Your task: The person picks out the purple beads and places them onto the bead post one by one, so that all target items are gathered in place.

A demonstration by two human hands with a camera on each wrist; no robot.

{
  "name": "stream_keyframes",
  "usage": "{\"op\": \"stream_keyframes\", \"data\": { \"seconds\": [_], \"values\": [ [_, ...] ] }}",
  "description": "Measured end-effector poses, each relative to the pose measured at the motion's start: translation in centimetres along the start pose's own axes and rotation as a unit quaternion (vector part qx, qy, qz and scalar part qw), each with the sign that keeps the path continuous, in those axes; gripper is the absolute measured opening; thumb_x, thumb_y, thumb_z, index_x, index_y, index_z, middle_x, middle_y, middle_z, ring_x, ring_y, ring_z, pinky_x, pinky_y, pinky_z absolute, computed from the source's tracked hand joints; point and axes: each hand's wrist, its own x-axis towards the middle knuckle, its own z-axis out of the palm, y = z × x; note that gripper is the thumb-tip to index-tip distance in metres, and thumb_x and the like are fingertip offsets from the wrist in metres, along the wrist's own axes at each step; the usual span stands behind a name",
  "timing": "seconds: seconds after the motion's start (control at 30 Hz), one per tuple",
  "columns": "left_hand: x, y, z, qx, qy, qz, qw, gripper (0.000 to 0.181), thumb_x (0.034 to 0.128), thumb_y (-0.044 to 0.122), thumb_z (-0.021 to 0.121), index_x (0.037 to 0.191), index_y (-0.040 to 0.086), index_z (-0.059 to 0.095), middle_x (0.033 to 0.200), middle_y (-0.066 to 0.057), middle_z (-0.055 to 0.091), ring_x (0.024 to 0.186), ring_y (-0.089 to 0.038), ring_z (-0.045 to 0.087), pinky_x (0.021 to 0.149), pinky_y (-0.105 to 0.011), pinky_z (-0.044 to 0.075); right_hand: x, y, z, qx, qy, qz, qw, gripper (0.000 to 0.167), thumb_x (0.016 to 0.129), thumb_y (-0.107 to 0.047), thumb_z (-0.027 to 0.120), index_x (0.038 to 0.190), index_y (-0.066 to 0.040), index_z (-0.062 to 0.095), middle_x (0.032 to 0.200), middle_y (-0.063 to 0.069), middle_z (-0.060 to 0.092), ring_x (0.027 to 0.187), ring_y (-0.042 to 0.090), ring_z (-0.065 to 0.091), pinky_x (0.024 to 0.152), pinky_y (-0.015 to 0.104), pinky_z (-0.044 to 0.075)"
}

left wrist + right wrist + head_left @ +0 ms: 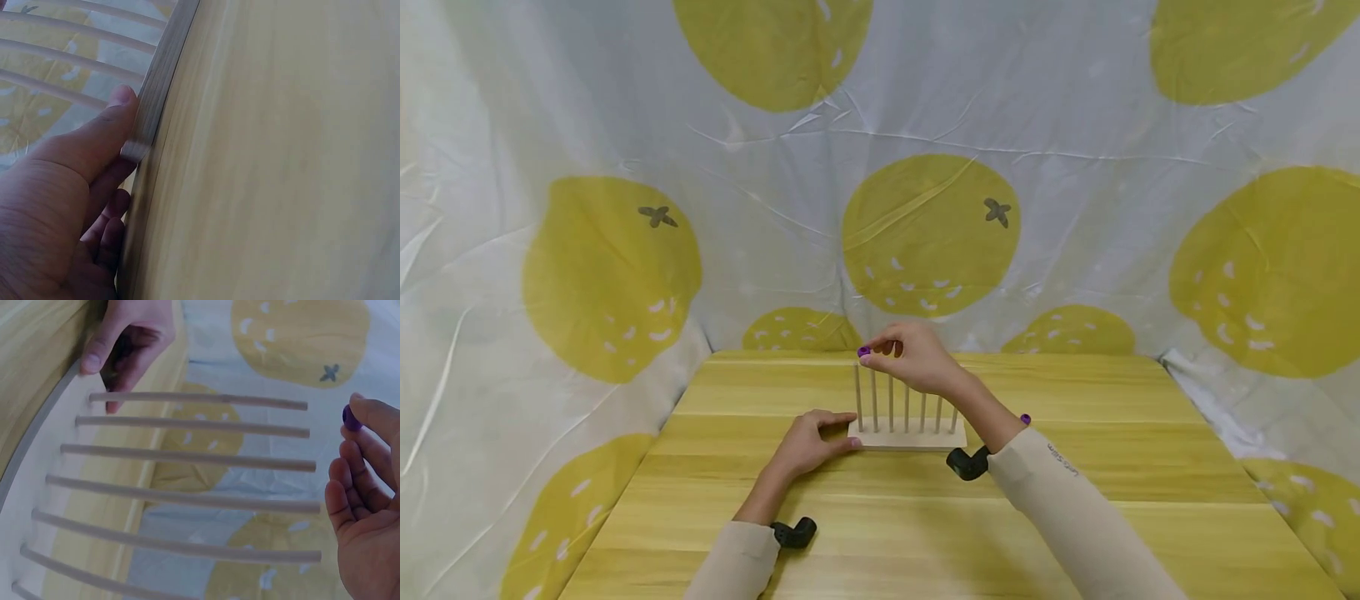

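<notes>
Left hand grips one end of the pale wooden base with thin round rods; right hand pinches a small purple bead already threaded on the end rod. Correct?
No: the small purple bead isn't threaded; the right wrist view shows it clear of the tip of the thin round end rod. The left hand grips the pale wooden base, the right hand the bead.

Support: flat yellow-brown wood-grain table (880, 521), extending both sides of the fingers. Directly on it: 1 pale wooden peg stand (907, 440), rect. base w/ 7 upright round dowels; L end between L hand (807, 444) thumb & fingers, whole unit below R hand (917, 358) fingers. Also 1 small round purple bead (1026, 418), well R of all fingers, approx. beside beige R sleeve (1067, 500).
</notes>
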Motion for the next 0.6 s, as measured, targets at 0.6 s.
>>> {"op": "stream_keyframes", "data": {
  "seconds": [0.6],
  "values": [
    [0.2, -0.3, 0.1, -0.010, -0.009, -0.010, 0.9998, 0.051, 0.0813, 0.050, 0.086, 0.126, 0.029, 0.076, 0.129, 0.006, 0.072, 0.132, -0.027, 0.060, 0.115, -0.052, 0.044, 1.0, 0.2, 1.8, -0.012, -0.041, 0.011, 0.9990, 0.016, 0.096, -0.029, 0.076, 0.105, -0.017, 0.081, 0.094, -0.003, 0.066, 0.086, 0.013, 0.055, 0.078, 0.027, 0.049]
  ]
}}
